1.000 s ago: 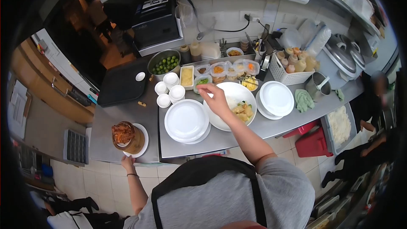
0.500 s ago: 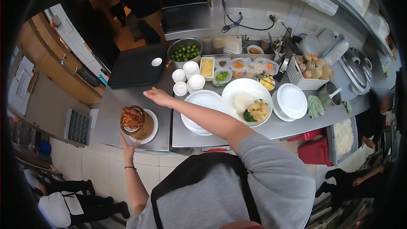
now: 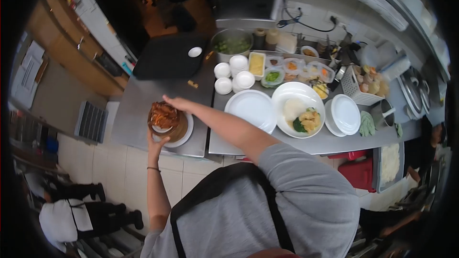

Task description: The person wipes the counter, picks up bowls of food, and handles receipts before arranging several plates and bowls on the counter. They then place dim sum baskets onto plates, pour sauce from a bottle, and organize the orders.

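A round wooden container heaped with glossy brown pieces of food stands on a white plate near the counter's front left edge. My left hand wraps its near left side, thumb across the front. On the far side, my right hand rests against the container's top edge beside the food, its fingertips partly hidden. A small yellow-brown piece lies on the steel behind my right hand; I cannot make out what it is.
A black tray lies at the back left. Right of my forearm are stacked small white bowls, a lidded white dish, a plate with rice and vegetables and tubs of toppings. Another person is at lower left.
My right hand has come down and left from above the counter to the container. My left hand has moved up around its side. The view has swung left.
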### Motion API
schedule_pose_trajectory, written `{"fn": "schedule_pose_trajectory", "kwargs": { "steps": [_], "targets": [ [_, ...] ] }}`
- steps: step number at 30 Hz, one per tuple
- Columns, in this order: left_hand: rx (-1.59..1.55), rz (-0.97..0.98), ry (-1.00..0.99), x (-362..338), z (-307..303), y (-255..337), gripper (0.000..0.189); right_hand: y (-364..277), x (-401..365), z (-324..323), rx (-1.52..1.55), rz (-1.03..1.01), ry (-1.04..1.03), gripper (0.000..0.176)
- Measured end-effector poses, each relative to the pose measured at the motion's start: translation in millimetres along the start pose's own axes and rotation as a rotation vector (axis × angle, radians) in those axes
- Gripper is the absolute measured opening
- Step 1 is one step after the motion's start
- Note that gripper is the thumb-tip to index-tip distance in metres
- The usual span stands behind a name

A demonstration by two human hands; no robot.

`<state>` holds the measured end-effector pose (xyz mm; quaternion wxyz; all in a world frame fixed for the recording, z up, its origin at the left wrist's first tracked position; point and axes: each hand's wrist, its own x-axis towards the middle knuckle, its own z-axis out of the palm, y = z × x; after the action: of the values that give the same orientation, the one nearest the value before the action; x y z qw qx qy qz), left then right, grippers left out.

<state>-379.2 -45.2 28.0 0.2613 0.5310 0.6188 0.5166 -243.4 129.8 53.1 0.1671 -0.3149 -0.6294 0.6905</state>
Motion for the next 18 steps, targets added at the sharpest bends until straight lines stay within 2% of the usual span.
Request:
{"fn": "schedule_pose_trajectory", "kwargs": {
  "steps": [3,5,6,7,8,9,12,14,16,18],
  "targets": [
    [-0.006,0.049,-0.02,4,-3,5,0.087,1,0,3,0.143,-0.032,-0.078,0.088],
    [0.042,0.107,0.048,8,-6,18,0.087,-26,-15,1,0.102,-0.007,-0.056,0.094],
    [0.076,0.144,0.045,16,-14,20,0.085,-35,-10,-1,0.136,0.016,-0.134,0.096],
    [-0.026,0.147,0.04,21,-18,44,0.086,-61,-25,4,0.135,-0.008,-0.098,0.096],
    [0.099,0.166,0.081,29,-30,40,0.088,-78,-22,7,0.056,-0.029,0.017,0.093],
    [0.226,0.157,0.142,40,-44,21,0.091,-87,-3,2,0.054,-0.02,-0.053,0.091],
    [0.252,0.171,0.163,55,-63,60,0.093,-133,-4,1,-0.028,-0.084,-0.106,0.084],
    [0.293,0.176,0.181,60,-67,74,0.094,-138,-4,0,-0.025,-0.136,-0.145,0.08],
    [0.307,0.195,0.196,58,-62,64,0.094,-135,-9,-1,0.0,-0.152,-0.153,0.078],
    [0.29,0.226,0.178,52,-51,57,0.095,-107,11,-5,0.039,0.002,-0.046,0.082]
  ]
}}
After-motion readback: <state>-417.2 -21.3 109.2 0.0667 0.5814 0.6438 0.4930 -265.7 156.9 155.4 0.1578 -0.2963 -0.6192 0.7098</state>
